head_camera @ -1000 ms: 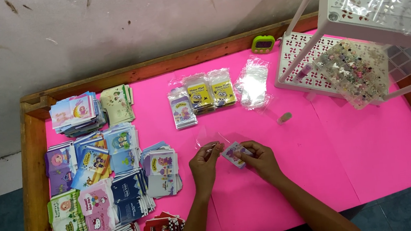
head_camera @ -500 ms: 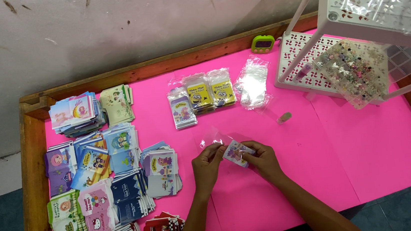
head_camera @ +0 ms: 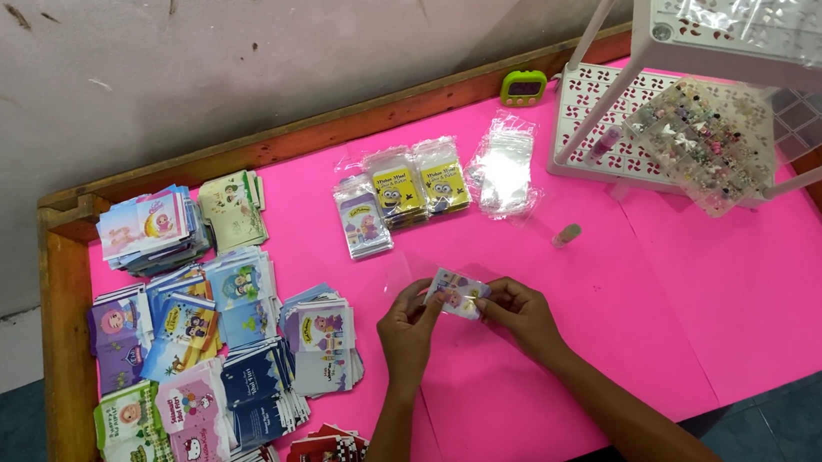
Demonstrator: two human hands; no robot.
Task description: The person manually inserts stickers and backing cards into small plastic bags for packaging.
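Observation:
Over the pink table top, my left hand and my right hand hold one small printed card between their fingertips. A clear plastic sleeve lies at the card's left edge, by my left fingers; whether the card sits partly inside it is hard to tell. Just beyond my hands lie three bagged cards: a purple one and two yellow ones, with a stack of empty clear sleeves to their right.
Several piles of coloured cards cover the table's left side. A white perforated rack stands at the back right with a clear box of small trinkets on it. A green timer rests by the wooden rim. A small cylinder lies loose.
Both hands stay in the same spot; the card has tilted slightly between my fingers and the clear sleeve has shifted near my left hand.

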